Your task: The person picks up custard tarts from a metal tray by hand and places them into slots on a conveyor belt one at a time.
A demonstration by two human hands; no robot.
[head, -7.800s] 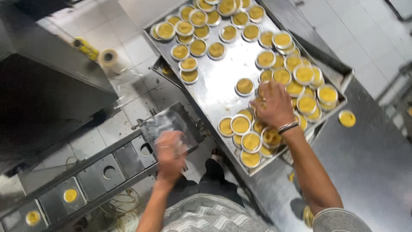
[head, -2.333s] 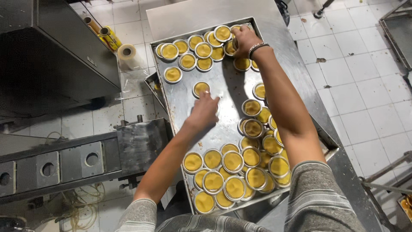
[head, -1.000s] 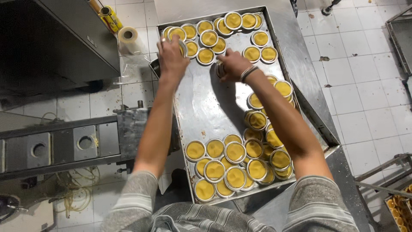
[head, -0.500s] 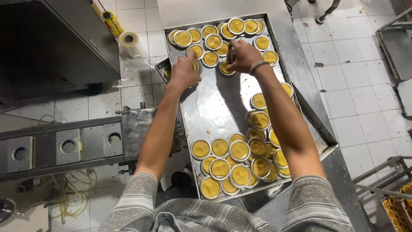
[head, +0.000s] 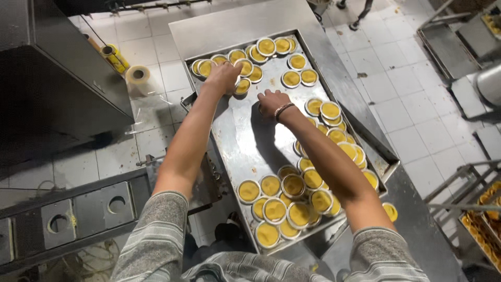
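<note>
A long metal baking tray [head: 245, 141] holds several small round tins of yellow filling. One cluster of tins [head: 263, 57] lies at its far end, another cluster of tins [head: 284, 201] at the near end, and more run along the right side. My left hand [head: 223, 78] rests on tins at the far left of the tray, fingers down over them. My right hand [head: 272, 103], with a band on its wrist, presses on the tray's bare middle just below the far cluster; whether a tin is under it is hidden.
The tray sits on a steel counter [head: 229, 26]. A roll of clear film [head: 138, 79] and a yellow bottle [head: 116, 57] lie on the tiled floor at left. A dark metal machine [head: 52, 78] stands at left, with racks [head: 469, 209] at right.
Both hands stayed at the far end of the tray. My left hand moved up onto the far-left tins and my right hand dropped back toward the bare middle.
</note>
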